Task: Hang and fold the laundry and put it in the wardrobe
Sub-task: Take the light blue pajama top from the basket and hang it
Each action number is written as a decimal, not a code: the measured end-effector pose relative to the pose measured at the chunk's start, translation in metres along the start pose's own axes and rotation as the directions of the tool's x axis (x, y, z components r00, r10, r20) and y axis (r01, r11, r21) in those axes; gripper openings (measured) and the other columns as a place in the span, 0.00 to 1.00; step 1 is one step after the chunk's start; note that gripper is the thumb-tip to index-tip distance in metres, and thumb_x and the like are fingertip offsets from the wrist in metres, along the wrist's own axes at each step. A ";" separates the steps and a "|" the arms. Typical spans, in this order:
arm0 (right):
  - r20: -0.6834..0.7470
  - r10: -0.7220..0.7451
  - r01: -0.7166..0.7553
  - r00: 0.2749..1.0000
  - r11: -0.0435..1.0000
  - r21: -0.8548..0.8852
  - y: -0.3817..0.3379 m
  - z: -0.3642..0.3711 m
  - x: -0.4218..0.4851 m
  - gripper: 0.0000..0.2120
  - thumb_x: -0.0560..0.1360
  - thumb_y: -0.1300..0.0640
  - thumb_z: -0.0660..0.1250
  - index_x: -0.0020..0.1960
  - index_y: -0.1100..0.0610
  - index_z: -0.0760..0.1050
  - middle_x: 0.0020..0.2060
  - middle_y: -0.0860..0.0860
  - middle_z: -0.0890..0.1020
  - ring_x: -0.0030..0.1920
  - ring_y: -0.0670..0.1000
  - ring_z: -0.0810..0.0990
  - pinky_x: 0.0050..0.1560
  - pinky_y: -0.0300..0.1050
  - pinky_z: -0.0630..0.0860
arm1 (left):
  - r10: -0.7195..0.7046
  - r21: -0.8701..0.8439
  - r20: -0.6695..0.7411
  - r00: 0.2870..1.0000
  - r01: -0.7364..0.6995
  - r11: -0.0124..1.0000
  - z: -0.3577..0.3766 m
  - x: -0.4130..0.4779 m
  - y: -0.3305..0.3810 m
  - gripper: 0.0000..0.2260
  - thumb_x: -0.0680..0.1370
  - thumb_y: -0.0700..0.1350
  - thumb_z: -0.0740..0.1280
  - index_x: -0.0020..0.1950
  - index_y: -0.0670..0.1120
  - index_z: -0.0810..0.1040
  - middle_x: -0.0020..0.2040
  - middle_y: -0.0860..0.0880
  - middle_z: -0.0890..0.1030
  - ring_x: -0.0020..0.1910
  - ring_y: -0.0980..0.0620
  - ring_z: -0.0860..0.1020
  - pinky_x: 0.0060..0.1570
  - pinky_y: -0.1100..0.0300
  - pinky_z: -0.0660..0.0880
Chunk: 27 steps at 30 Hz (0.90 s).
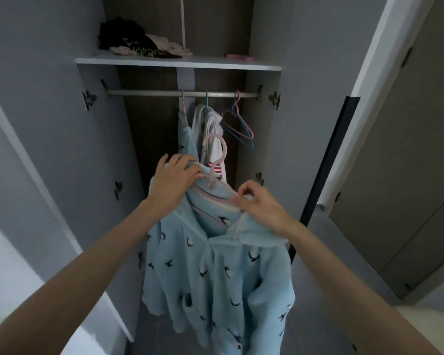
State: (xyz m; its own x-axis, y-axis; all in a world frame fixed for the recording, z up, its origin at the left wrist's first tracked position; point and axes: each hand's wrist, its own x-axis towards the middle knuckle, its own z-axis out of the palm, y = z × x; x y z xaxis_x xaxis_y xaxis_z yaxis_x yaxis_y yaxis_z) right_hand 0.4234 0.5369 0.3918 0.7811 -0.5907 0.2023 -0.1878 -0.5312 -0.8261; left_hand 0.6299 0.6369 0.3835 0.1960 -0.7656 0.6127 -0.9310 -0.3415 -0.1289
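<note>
Pale-blue bird-print fleece top (215, 272) on pink hanger (225, 152), held before open wardrobe (264, 124), below its rail (151, 93). Gripped at left shoulder by left hand (174, 178); pinched at right collar by right hand (260, 207).

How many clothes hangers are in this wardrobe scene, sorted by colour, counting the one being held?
Pink: 3 – held hanger in the blue top, rail hanger carrying a blue garment, empty pink hanger
Teal: 1 – teal hanger carrying white clothes
Blue: 1 – blue hanger, empty
Total: 5
</note>
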 end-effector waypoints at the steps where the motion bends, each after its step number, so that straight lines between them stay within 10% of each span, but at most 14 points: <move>1: 0.023 0.006 -0.005 1.000 1.000 -0.016 -0.001 0.004 0.005 0.05 0.76 0.55 0.67 0.45 0.54 0.71 0.38 0.44 0.74 0.40 0.44 0.73 0.43 0.37 0.69 | -0.010 0.003 0.022 1.000 0.010 1.000 0.005 0.000 -0.004 0.09 0.72 0.44 0.72 0.52 0.49 0.80 0.59 0.47 0.77 0.59 0.43 0.74 0.61 0.40 0.68; 7: 0.174 -0.027 0.060 0.984 0.981 -0.185 -0.005 0.029 0.053 0.11 0.79 0.53 0.60 0.49 0.58 0.79 0.42 0.52 0.81 0.40 0.46 0.75 0.41 0.41 0.69 | -0.084 -0.075 0.103 0.991 0.092 0.993 0.037 0.006 -0.039 0.10 0.79 0.48 0.63 0.59 0.51 0.78 0.65 0.49 0.72 0.65 0.46 0.68 0.65 0.45 0.64; 13: 0.114 0.033 -0.040 0.993 0.998 0.057 -0.011 0.067 0.116 0.11 0.79 0.54 0.61 0.41 0.56 0.77 0.36 0.50 0.76 0.38 0.46 0.71 0.43 0.43 0.66 | -0.095 -0.261 0.058 0.994 0.107 0.959 0.064 0.037 -0.093 0.13 0.80 0.50 0.58 0.60 0.49 0.77 0.67 0.49 0.72 0.65 0.47 0.68 0.58 0.54 0.67; 21: 0.054 0.080 -0.090 0.995 0.970 0.224 -0.017 0.113 0.201 0.14 0.79 0.54 0.60 0.45 0.65 0.76 0.38 0.53 0.75 0.39 0.46 0.71 0.42 0.40 0.66 | -0.359 -0.740 0.226 0.905 0.400 0.541 0.085 0.080 -0.170 0.16 0.78 0.45 0.65 0.66 0.50 0.72 0.60 0.52 0.76 0.56 0.55 0.74 0.51 0.65 0.71; 27: 0.043 0.122 -0.129 0.992 0.945 0.300 -0.021 0.136 0.269 0.15 0.80 0.53 0.60 0.48 0.65 0.76 0.40 0.55 0.75 0.42 0.50 0.73 0.45 0.43 0.69 | -0.417 -0.751 0.250 0.874 0.447 0.486 0.093 0.094 -0.217 0.16 0.79 0.42 0.63 0.67 0.49 0.71 0.58 0.54 0.76 0.56 0.59 0.73 0.52 0.71 0.69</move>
State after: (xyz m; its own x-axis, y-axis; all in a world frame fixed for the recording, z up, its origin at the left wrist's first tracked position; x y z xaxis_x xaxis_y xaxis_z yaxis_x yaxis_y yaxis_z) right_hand 0.7183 0.4718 0.3919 0.7775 -0.6241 0.0770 -0.0997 -0.2433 -0.9648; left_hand 0.8787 0.5886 0.3963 0.6369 -0.6627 0.3940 -0.5963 -0.0995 0.7966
